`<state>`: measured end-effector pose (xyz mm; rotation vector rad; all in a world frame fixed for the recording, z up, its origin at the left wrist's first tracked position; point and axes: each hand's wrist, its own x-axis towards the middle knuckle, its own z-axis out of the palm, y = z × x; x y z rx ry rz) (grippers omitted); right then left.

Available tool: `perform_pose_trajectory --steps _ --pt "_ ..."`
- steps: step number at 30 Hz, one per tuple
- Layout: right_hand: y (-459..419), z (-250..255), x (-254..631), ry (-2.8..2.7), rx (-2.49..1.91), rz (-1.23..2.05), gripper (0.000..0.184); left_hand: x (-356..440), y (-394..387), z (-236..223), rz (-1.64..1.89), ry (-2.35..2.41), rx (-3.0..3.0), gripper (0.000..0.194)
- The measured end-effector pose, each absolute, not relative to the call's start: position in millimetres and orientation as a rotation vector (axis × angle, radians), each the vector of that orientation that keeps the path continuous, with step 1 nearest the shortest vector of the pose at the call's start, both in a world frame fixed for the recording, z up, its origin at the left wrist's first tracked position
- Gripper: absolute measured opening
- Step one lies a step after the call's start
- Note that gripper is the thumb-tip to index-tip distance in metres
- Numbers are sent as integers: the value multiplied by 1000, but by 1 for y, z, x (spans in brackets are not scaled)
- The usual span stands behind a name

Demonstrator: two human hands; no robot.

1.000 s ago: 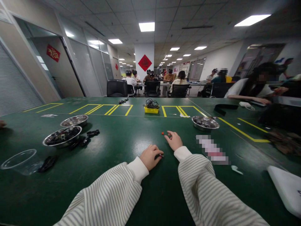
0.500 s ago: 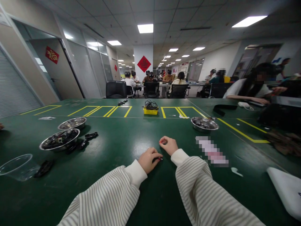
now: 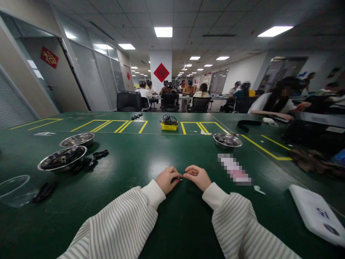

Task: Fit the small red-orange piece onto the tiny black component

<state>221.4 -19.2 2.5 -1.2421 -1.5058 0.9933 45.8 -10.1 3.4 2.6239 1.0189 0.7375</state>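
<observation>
Head view: left hand [image 3: 166, 181] pinches a small reddish part [image 3: 178, 178] at its three o'clock, apparently to steady it; right hand [image 3: 198, 177] curls at the part's three o'clock; contents cannot be told.

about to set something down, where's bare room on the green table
Bare: the middle, between the yellow container and the left hand and right hand; also between the striped sleeves. Crowded: left, around the filled metal bowl, clear plastic cup and loose black items.

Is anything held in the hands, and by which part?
The left hand holds a small reddish piece, gripped part unclear; for the right hand, I cannot tell.
</observation>
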Motion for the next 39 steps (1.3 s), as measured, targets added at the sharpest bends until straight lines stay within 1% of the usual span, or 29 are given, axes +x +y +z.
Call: perform_pose_trajectory --steps 5,14,18,23,30,39 --pt "-21 5 219 -1506 -1277 1072 18 45 -11 5 734 1020 2603 22" --pt "-20 1 220 -1489 -1197 1205 22 45 -10 6 771 1106 2511 16" --pt "-20 1 219 -1498 -1176 1189 24 45 -9 5 859 1146 2464 16" --pt "-22 3 217 -1479 -1135 1186 22 45 -11 6 954 1093 2433 23" --pt "-25 7 214 -1493 -1082 1200 16 45 -14 8 980 1004 2472 24" --pt "-26 5 215 -1529 -1087 1108 17 45 -16 9 987 926 2516 22"
